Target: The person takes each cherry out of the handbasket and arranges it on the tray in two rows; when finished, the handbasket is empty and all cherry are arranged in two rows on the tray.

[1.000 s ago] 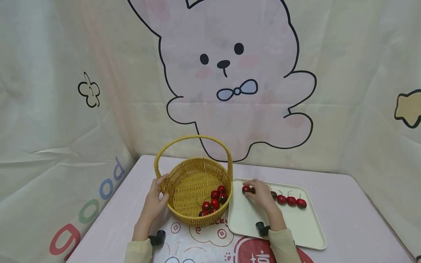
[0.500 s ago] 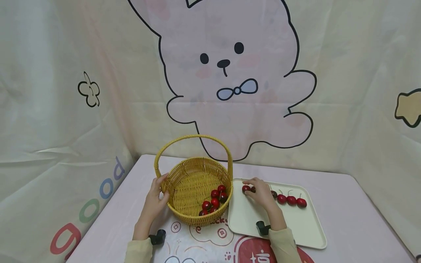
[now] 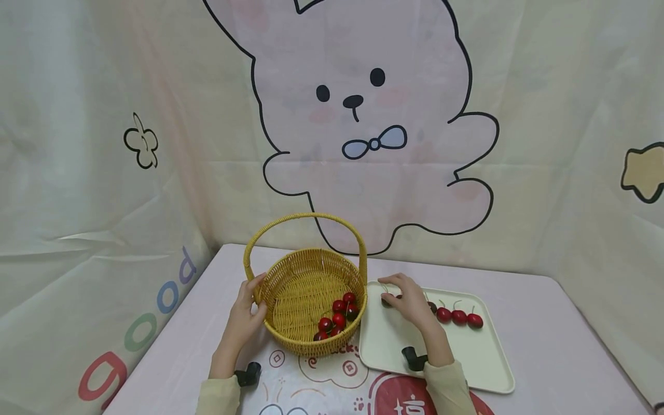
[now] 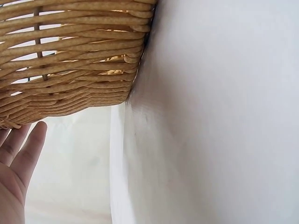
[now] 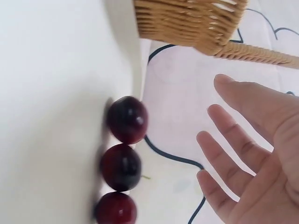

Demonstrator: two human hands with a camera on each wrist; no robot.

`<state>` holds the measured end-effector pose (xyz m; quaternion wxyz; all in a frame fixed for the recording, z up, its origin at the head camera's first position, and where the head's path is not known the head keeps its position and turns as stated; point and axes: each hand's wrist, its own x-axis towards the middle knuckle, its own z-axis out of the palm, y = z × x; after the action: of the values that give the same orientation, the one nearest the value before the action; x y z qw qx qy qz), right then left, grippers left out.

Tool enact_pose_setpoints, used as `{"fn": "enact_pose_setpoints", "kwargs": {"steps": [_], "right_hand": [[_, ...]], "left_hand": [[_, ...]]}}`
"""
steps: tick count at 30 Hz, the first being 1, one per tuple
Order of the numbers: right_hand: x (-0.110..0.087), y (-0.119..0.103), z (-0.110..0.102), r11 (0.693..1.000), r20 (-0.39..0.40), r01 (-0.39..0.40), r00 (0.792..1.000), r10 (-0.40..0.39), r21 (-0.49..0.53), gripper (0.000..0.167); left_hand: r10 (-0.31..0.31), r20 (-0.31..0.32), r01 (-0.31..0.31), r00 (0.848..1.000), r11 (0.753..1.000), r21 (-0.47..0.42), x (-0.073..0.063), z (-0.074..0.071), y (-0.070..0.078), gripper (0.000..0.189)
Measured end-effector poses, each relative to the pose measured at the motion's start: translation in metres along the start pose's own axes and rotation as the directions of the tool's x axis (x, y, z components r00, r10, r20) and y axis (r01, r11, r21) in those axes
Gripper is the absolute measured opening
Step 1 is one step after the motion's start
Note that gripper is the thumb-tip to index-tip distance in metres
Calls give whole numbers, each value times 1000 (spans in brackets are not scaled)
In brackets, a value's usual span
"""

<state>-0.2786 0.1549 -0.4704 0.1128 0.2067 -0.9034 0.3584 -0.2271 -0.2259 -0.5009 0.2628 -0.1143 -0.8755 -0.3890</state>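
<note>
My left hand (image 3: 245,314) grips the left side of a yellow woven basket (image 3: 301,288) by its rim, near the foot of the handle. In the left wrist view its fingers (image 4: 35,147) lie against the weave. Several red cherries (image 3: 339,320) sit in the basket's right front part. My right hand (image 3: 412,300) hovers over the far left of a cream tray (image 3: 415,351), thumb and fingers spread, holding nothing. Just below it is the end cherry (image 5: 127,120) of a row along the tray's far side; the hand hides the row's middle in the head view.
More cherries (image 3: 459,317) with stems continue the row to the right. The tray's left edge stands close beside the basket. The tall basket handle (image 3: 306,215) arches over the basket. A printed cloth backdrop (image 3: 519,230) rises behind the table (image 3: 534,305).
My right hand has let go of the end cherry and risen slightly, its thumb and fingers now apart. That cherry has turned, showing a darker side. My left hand and the basket have stayed put.
</note>
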Motion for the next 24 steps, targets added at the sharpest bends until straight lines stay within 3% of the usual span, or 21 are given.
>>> {"fn": "enact_pose_setpoints", "kwargs": {"steps": [10, 24], "right_hand": [[2, -31, -6, 991, -59, 103, 993, -99, 80, 30], [1, -60, 14, 972, 51, 202, 977, -209, 117, 31]], "left_hand": [[-4, 2, 4, 1000, 1000, 2, 0, 0, 0, 70], [8, 17, -8, 1000, 1000, 5, -1, 0, -2, 67]]}}
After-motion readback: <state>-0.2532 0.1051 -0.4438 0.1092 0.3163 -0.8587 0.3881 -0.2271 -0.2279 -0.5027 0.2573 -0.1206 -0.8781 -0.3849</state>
